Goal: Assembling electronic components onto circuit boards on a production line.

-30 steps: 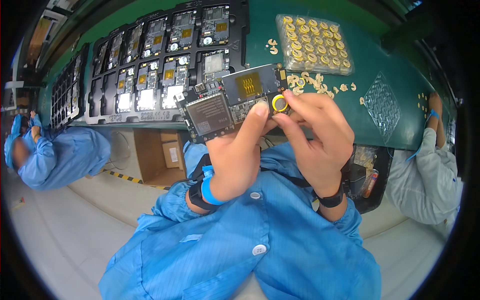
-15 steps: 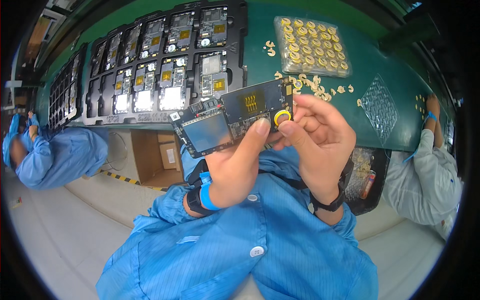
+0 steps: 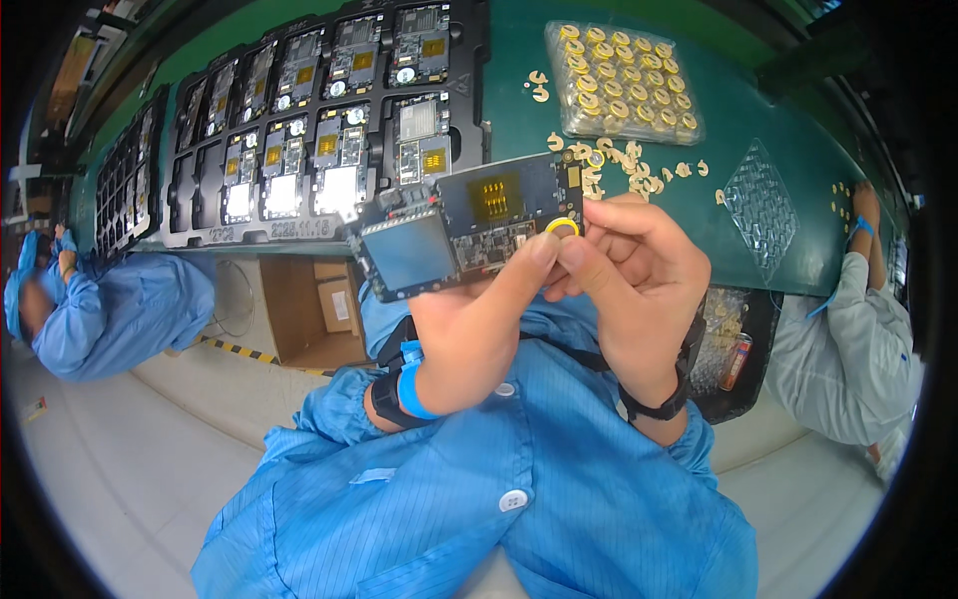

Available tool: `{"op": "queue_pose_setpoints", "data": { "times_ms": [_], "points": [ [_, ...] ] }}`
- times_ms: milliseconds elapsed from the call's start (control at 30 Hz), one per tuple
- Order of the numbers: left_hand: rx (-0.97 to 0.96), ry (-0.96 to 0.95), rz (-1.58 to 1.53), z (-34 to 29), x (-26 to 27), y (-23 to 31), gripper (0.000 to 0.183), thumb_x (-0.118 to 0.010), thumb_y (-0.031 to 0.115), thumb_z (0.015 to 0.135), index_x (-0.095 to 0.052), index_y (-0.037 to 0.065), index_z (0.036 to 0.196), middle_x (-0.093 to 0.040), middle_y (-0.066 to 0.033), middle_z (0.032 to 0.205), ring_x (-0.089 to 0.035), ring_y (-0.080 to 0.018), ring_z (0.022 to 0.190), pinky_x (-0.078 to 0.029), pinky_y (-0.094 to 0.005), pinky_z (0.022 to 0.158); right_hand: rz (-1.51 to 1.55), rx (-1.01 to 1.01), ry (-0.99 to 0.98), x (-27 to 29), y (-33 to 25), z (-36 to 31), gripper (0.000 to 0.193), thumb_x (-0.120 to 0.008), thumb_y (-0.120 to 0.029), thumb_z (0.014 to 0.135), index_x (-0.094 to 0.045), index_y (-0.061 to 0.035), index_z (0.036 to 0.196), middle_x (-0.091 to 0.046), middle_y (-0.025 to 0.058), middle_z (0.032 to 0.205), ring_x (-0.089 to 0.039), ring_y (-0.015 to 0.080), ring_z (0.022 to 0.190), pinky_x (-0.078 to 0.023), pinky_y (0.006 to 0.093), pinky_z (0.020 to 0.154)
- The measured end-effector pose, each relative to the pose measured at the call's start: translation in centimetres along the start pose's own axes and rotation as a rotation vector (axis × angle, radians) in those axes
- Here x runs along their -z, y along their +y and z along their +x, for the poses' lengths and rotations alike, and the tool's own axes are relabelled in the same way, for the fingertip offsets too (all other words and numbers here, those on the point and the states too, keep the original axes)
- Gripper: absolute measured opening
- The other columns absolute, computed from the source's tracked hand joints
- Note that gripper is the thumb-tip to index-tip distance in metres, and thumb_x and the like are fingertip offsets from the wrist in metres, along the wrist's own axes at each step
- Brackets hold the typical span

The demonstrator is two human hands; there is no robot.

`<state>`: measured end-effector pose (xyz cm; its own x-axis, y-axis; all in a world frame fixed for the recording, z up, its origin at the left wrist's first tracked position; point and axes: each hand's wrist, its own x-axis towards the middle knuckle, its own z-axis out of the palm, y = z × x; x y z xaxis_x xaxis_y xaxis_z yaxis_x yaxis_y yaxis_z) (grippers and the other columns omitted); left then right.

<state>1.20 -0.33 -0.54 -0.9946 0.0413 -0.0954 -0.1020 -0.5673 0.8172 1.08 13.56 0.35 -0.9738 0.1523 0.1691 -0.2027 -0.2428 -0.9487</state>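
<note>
My left hand [image 3: 486, 317] grips a dark circuit board [image 3: 481, 238] from below, with its thumb lying over the front. The board carries a large silver shield, a black area with gold contacts and small parts. At its right lower corner sits a yellow-rimmed coin cell [image 3: 564, 226]. The thumb of my right hand [image 3: 639, 270] presses on the coin cell next to the left thumb tip, and the fingers curl behind the board's edge. Both thumbs cover the lower part of the cell.
A black tray [image 3: 469, 110] of similar boards stands at the far left, another tray [image 3: 128, 185] beyond it. A clear tray of yellow-rimmed coin cells [image 3: 627, 85] lies far right, near scattered pale curved pieces [image 3: 639, 170] and an empty clear blister sheet [image 3: 760, 212]. Co-workers sit on both sides.
The board has tipped slightly and its left end has come up a little. My left thumb has slid right onto the coin cell, beside the right thumb, covering more of it.
</note>
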Motion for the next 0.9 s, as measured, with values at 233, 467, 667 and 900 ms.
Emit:
{"op": "queue_pose_setpoints", "data": {
  "times_ms": [233,467,667,900],
  "points": [
    [0.166,0.097,0.003,0.9,-0.5,0.7,0.024,-0.065,0.006,0.103,-0.065,-0.002,0.125,-0.074,-0.0134,0.112,-0.073,-0.0227,0.098,-0.059,-0.0338,0.079,0.023,-0.178,-0.030,0.3,-0.6,0.3,0.027,-0.072,0.007,0.097,-0.067,0.0111,0.123,-0.070,0.0140,0.105,-0.076,0.0187,0.087,-0.065,0.0281,0.069],
    [0.232,0.097,-0.033,1.6,-0.3,0.8,0.027,-0.063,0.009,0.104,-0.064,-0.002,0.129,-0.073,-0.0130,0.115,-0.073,-0.0212,0.102,-0.059,-0.0335,0.081,0.005,-0.216,-0.045,0.3,-0.6,0.9,0.025,-0.073,0.006,0.097,-0.068,0.0109,0.121,-0.070,0.0130,0.103,-0.076,0.0180,0.086,-0.064,0.0276,0.068],
    [0.211,0.095,-0.174,2.1,-0.9,0.9,0.024,-0.069,0.002,0.101,-0.064,-0.005,0.124,-0.073,-0.0137,0.115,-0.074,-0.0213,0.104,-0.067,-0.0357,0.088,-0.072,-0.234,-0.025,0.4,-0.3,1.4,0.025,-0.074,0.000,0.097,-0.068,0.0085,0.120,-0.071,0.0089,0.101,-0.072,0.0117,0.080,-0.059,0.0233,0.062],
    [0.275,-0.009,0.061,4.5,-1.0,0.3,0.029,-0.069,0.006,0.101,-0.063,-0.003,0.127,-0.069,-0.0122,0.126,-0.066,-0.0190,0.113,-0.054,-0.0370,0.098,-0.025,-0.324,-0.044,2.4,-0.9,4.7,0.013,-0.073,-0.002,0.099,-0.067,0.0007,0.109,-0.071,0.0051,0.098,-0.069,0.0102,0.084,-0.058,0.0243,0.068]
  ]
}}
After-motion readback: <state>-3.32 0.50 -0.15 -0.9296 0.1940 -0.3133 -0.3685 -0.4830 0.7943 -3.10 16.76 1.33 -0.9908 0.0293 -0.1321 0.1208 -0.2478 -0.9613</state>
